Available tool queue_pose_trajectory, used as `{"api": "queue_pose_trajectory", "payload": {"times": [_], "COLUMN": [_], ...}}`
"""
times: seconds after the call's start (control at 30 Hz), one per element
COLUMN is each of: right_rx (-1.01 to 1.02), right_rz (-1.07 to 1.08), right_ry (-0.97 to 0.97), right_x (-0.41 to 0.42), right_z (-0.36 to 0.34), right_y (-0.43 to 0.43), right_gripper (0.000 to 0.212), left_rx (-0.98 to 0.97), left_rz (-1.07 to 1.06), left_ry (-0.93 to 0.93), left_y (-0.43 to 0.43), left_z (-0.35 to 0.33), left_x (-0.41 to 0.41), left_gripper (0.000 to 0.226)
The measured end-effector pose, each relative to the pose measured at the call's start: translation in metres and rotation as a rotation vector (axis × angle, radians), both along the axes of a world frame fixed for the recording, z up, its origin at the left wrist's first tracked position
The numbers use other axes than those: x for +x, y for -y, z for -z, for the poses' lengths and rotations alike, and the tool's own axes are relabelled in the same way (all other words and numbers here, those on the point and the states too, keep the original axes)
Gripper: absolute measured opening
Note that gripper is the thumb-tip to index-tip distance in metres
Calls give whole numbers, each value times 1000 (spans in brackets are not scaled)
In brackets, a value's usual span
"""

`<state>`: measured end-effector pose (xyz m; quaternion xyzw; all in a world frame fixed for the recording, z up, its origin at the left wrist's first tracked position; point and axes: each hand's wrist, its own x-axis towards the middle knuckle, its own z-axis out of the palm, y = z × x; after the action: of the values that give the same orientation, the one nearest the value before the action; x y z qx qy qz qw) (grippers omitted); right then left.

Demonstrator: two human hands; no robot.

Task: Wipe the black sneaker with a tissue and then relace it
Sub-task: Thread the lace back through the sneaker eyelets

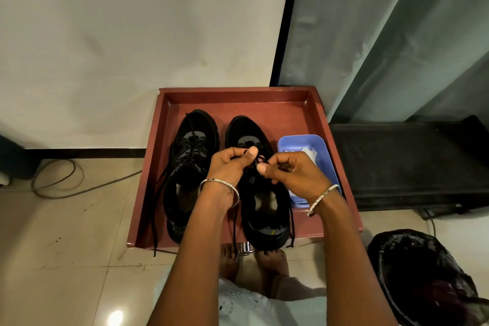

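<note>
Forearms [203,259] are reaching over the red tray [238,92]; left hand [229,167] and right hand [296,171], close together, are each pinching the lace [235,222], likely for threading. Beneath them the black sneaker [264,209] is sitting steady.

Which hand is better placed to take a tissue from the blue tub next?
Right, probably. The right hand is beside the blue tub, near the tissue. The left hand is across the sneaker from it and would have to cross over. Both pinch the lace, so one must let go.
</note>
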<state>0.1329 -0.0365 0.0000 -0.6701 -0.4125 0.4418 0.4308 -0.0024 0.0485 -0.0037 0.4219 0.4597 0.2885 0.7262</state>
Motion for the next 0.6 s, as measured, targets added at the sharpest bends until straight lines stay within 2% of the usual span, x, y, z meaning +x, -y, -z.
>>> {"api": "queue_pose_trajectory", "payload": {"times": [0.1, 0.2, 0.3, 0.43, 0.6], "right_rx": [54, 73, 72, 37, -153], "right_rz": [49, 172, 268, 349, 547], "right_ry": [-96, -171, -319, -645, -1048], "right_x": [-4, -6, -10, -11, -5], "right_z": [-9, -11, -11, -16, -4], "right_y": [-2, -6, -8, -8, 2], "right_gripper": [14, 21, 11, 18, 34], "left_rx": [-58, -179, -256, -276, -241], "left_rz": [-8, -21, -75, -203, -342], "left_ry": [-2, 28, -32, -24, -58], "left_y": [-1, -1, -4, -3, -1], "left_z": [-3, -3, 4, 12, 19], "left_x": [-1, -1, -1, 6, 15], "left_gripper": [9, 11, 9, 12, 28]}}
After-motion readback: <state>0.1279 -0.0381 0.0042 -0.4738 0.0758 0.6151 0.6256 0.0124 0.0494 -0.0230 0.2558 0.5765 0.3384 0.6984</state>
